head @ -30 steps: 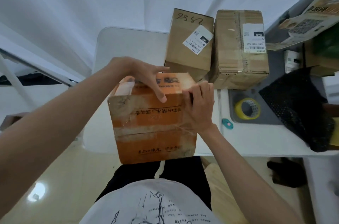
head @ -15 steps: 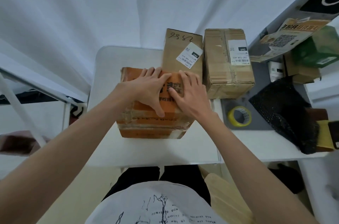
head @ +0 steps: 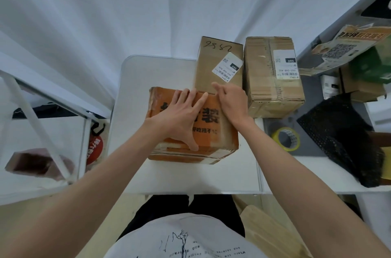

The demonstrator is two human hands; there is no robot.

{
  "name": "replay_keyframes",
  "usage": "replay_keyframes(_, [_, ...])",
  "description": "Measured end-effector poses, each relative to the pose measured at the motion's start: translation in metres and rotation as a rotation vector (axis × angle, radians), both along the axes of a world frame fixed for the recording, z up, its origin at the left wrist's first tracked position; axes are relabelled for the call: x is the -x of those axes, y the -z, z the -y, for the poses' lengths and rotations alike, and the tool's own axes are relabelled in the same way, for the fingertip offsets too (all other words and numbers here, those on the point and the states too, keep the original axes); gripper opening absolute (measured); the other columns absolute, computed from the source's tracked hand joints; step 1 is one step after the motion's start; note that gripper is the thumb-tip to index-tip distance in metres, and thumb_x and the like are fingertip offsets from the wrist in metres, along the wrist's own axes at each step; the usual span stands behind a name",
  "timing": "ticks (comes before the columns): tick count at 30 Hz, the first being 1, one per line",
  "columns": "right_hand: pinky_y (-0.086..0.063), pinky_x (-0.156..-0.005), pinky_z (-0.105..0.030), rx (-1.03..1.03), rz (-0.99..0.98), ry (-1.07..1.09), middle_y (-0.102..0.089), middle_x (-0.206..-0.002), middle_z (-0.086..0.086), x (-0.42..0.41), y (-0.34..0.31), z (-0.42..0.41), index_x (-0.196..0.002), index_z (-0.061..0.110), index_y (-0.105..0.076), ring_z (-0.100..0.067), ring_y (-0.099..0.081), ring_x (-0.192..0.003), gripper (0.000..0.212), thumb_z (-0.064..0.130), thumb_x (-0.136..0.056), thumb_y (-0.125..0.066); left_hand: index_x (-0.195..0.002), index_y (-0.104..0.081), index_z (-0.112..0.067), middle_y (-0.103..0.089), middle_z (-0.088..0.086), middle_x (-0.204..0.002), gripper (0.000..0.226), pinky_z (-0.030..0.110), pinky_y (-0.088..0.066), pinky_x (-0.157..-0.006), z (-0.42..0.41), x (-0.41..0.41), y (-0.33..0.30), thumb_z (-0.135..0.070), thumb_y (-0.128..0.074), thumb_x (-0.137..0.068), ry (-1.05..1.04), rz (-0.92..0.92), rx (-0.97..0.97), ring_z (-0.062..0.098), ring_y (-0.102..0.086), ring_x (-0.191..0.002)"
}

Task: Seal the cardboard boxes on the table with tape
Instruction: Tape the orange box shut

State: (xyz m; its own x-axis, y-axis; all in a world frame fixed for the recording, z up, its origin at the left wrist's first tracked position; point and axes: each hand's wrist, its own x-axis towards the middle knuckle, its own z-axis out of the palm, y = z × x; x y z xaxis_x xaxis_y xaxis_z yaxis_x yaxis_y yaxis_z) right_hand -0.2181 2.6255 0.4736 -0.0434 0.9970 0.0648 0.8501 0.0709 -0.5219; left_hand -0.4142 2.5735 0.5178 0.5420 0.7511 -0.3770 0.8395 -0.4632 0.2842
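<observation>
An orange cardboard box [head: 213, 141] with black characters lies flat on the white table [head: 165, 175]. My left hand [head: 179, 116] lies palm down on the box top with fingers spread. At the box's far right corner my right hand [head: 230, 101] rests on it, fingers apart and holding nothing. Two brown boxes stand behind it: one marked 9382 [head: 211, 59] and a taped one [head: 262, 80], each with a white label. A yellow tape roll [head: 286, 139] sits on a grey mat to the right.
A black mesh bag [head: 342, 137] lies right of the tape roll. Further cartons and a green box [head: 370, 67] are piled at the far right. A white rack frame [head: 31, 114] stands left of the table. A white curtain hangs behind.
The orange box went from tilted up at the table's near edge to lying flat on the table. Both hands then slid toward its far edge.
</observation>
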Motion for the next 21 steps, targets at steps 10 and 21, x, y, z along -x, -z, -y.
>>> replay_keyframes(10, [-0.055,-0.068,-0.036,0.665,-0.658,0.425,-0.072,-0.102,-0.006,0.010,-0.023,0.025,-0.102,0.021,-0.070,-0.022,-0.067,-0.091,0.079,0.080,-0.093,-0.018,-0.155,0.024,-0.034,0.003,0.008,-0.162,0.155,0.057,-0.001,-0.125,0.004,0.045,-0.025,-0.081,-0.080,-0.050,0.004,-0.059,-0.073,0.036,0.003,-0.151])
replay_keyframes(21, [-0.060,-0.065,-0.040,1.032,-0.761,0.058,-0.062,-0.112,-0.011,0.031,-0.022,0.063,-0.111,0.021,-0.072,-0.030,-0.065,-0.095,0.044,0.055,-0.086,-0.060,-0.161,-0.019,-0.015,-0.032,0.012,-0.151,0.119,0.046,-0.017,-0.120,0.124,0.091,0.003,-0.077,-0.066,-0.071,-0.200,0.129,-0.456,0.035,-0.033,-0.140])
